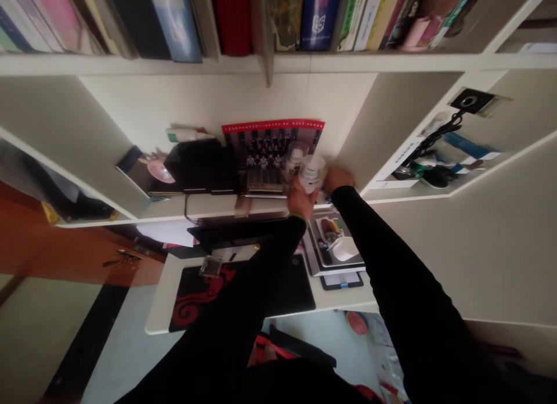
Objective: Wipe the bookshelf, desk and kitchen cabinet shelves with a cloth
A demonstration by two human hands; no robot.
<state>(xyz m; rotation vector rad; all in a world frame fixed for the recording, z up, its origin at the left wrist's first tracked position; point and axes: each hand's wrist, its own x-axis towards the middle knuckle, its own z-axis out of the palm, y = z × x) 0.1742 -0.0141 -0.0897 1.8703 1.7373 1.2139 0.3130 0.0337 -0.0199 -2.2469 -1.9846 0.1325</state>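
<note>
My left hand is closed around a clear-topped white bottle, which stands upright above the shelf. A second white bottle with a clear cap is just behind it to the left. My right hand reaches into the shelf's right corner, right beside the held bottle. Its fingers are turned away from view, so what they touch is hidden. Behind the bottles leans a group photo with a red top band.
A black box stands on the shelf to the left. Books fill the shelf overhead. Below are a desk with a black-and-red mat and a tray of small items. A webcam sits at the right.
</note>
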